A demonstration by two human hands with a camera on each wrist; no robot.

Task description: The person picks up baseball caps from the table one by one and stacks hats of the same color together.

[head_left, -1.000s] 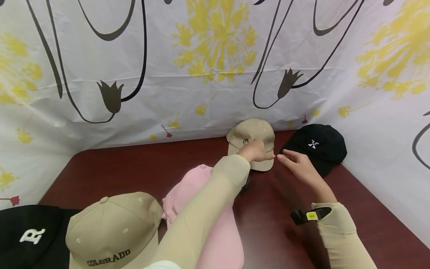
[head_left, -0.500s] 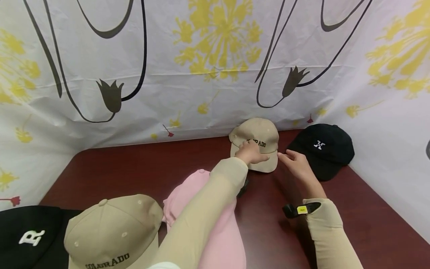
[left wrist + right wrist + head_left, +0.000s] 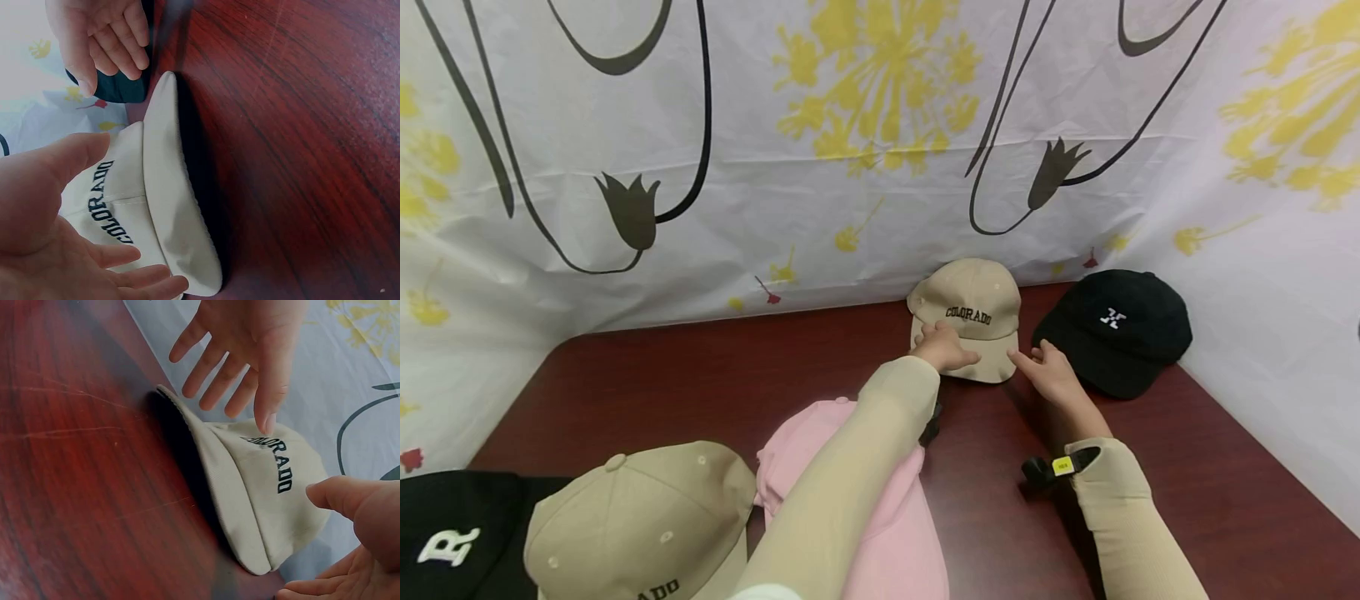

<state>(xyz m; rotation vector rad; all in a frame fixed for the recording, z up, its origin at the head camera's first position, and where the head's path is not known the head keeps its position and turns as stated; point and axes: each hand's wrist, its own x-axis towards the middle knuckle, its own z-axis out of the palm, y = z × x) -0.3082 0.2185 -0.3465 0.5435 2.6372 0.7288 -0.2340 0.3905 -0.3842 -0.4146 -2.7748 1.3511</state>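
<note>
A beige cap with COLORADO lettering sits at the back of the dark red table, its brim toward me. At the brim's left side is my left hand, fingers spread and holding nothing. My right hand hovers by the brim's right edge, fingers extended, also without a grip. In the left wrist view the beige cap lies between the two hands. The right wrist view shows the cap with a hand on either side. Just right of my right hand rests a black cap with a small white emblem.
A pink cap lies in front, partly under my left forearm. Left of it are another beige cap and a black cap with a white R. Patterned white cloth walls the table's back and sides.
My left hand has drawn slightly left and off the beige cap's front, uncovering the lettering. My right hand has shifted a little left and down. The head view has also moved slightly.
</note>
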